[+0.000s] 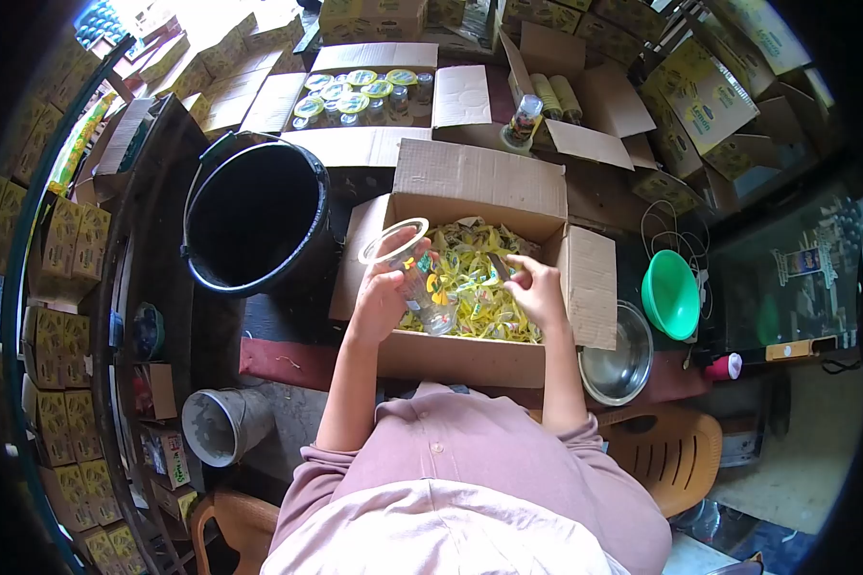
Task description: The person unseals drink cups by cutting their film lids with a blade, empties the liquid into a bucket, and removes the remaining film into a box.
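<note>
My left hand (382, 299) is wrapped round a clear plastic jar (435, 305) with a coloured print. The jar is tilted, its round rim up at the left and its base over the box. My right hand (535, 289) pinches a small dark flat object (499, 267), too small to name. Both hands are above an open cardboard box (479, 180) filled with yellow-green wrapped pieces (479, 307).
A black bucket (256, 216) stands at the left, a grey bucket (225, 426) below it. Behind is a carton of lidded jars (360, 89). A green bowl (670, 295) and a steel bowl (619, 369) are at the right, near an orange chair (676, 450).
</note>
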Motion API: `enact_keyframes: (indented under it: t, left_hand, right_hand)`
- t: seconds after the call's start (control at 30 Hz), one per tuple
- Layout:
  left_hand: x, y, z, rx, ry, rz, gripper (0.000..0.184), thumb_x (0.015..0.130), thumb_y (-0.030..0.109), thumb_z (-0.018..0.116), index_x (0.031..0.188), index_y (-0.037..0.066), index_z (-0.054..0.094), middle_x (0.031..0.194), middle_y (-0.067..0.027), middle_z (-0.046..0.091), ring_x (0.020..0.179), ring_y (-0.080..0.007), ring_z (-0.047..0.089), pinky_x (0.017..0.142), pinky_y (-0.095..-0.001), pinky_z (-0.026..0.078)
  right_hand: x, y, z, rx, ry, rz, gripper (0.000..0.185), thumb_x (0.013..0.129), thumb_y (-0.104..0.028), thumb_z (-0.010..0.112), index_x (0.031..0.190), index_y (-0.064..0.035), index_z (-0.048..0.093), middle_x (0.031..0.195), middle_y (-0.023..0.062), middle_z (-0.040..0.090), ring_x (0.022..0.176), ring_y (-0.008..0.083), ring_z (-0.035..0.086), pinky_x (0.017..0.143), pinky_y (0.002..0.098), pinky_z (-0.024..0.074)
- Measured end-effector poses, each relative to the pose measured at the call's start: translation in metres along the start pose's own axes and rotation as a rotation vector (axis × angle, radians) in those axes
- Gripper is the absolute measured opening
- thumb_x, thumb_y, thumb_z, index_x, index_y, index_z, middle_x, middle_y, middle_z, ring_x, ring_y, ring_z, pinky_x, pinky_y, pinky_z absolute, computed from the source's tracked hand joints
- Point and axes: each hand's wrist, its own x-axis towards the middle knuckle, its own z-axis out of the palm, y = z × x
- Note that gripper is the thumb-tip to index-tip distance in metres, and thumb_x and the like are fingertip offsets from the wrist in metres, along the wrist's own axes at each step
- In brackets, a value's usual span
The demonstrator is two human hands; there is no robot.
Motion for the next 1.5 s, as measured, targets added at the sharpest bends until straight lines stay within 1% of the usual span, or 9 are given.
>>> enact_keyframes:
  t: [0.17,0.33,0.43,0.67,0.77,1.03,1.23,1.37,1.5]
  left_hand:
    - [0.001,0.009,0.001,-0.174,-0.032,-0.003,0.065,0.069,0.023,0.059,0.126,0.001,0.036,0.113,-0.0132,0.049,0.102,-0.024,0.051,0.087,-0.0382,0.044]
    - [-0.001,0.008,-0.001,0.203,-0.043,0.131,0.06,0.068,0.012,0.063,0.122,0.004,0.039,0.107,-0.0094,0.049,0.101,-0.0193,0.051,0.086,-0.031,0.041]
    - [-0.007,0.016,0.01,0.347,-0.032,0.171,0.061,0.064,0.006,0.067,0.12,0.004,0.041,0.109,-0.0081,0.049,0.101,-0.0173,0.051,0.087,-0.0296,0.04]
    - [-0.01,0.023,0.019,0.715,-0.126,0.406,0.057,0.061,0.007,0.073,0.112,0.003,0.049,0.111,-0.0073,0.048,0.099,-0.0152,0.05,0.083,-0.0275,0.044]
    - [-0.014,0.026,0.024,0.701,-0.083,0.32,0.057,0.062,0.006,0.072,0.114,0.003,0.048,0.111,-0.0074,0.048,0.098,-0.0148,0.05,0.083,-0.0272,0.044]
    - [-0.02,0.021,0.008,0.54,-0.001,0.33,0.058,0.073,0.002,0.062,0.124,0.001,0.035,0.112,-0.011,0.047,0.105,-0.0171,0.048,0.091,-0.0308,0.04]
    - [-0.024,0.017,0.008,0.575,0.02,0.292,0.055,0.073,0.004,0.061,0.123,0.001,0.037,0.111,-0.0117,0.049,0.103,-0.0173,0.05,0.088,-0.0287,0.04]
    - [-0.026,0.01,0.007,0.505,0.021,0.235,0.051,0.076,0.009,0.058,0.123,0.001,0.038,0.11,-0.0119,0.049,0.102,-0.0185,0.052,0.087,-0.029,0.042]
    - [-0.027,0.003,0.008,0.149,0.09,0.064,0.053,0.079,0.025,0.054,0.123,-0.001,0.04,0.114,-0.0153,0.049,0.106,-0.0264,0.052,0.083,-0.0403,0.048]
  right_hand:
    - [-0.003,-0.013,-0.001,0.255,0.073,0.171,0.039,0.067,0.003,0.062,0.105,-0.0023,0.06,0.067,0.0106,0.062,0.057,0.0169,0.061,0.057,0.0286,0.0499]
    - [-0.016,-0.01,-0.007,0.4,0.122,0.21,0.015,0.069,0.0,0.064,0.084,-0.0027,0.066,0.067,0.0049,0.063,0.057,0.0087,0.059,0.055,0.0225,0.048]
    - [-0.02,-0.014,-0.006,0.514,0.176,0.253,0.015,0.07,0.001,0.065,0.085,-0.0028,0.065,0.07,0.0047,0.063,0.059,0.0093,0.06,0.056,0.0227,0.0481]
    - [-0.018,-0.085,-0.041,0.576,0.371,-0.158,0.015,0.071,0.005,0.065,0.085,-0.0021,0.063,0.075,0.0034,0.061,0.066,0.008,0.058,0.059,0.0208,0.047]
    - [-0.024,-0.097,-0.043,1.19,0.249,0.009,0.019,0.072,0.004,0.066,0.09,-0.0021,0.061,0.078,0.0019,0.06,0.069,0.0067,0.057,0.061,0.0195,0.0465]
    - [-0.058,-0.007,-0.03,0.925,0.512,0.363,0.036,0.07,0.001,0.068,0.104,-0.0006,0.056,0.08,0.0039,0.059,0.069,0.0087,0.057,0.064,0.0197,0.0472]
    - [-0.116,0.048,-0.012,0.673,0.49,0.645,0.036,0.069,0.004,0.067,0.103,0.0004,0.055,0.078,0.0072,0.061,0.068,0.0108,0.059,0.063,0.0215,0.0497]
    - [-0.127,0.056,0.0,0.664,0.532,0.663,0.035,0.069,0.005,0.068,0.101,0.0014,0.056,0.077,0.0078,0.062,0.068,0.0109,0.06,0.062,0.0218,0.05]
    - [-0.128,0.059,0.003,0.615,0.528,0.607,0.039,0.069,0.005,0.069,0.105,0.0022,0.055,0.079,0.0081,0.062,0.069,0.0111,0.06,0.062,0.0222,0.0501]
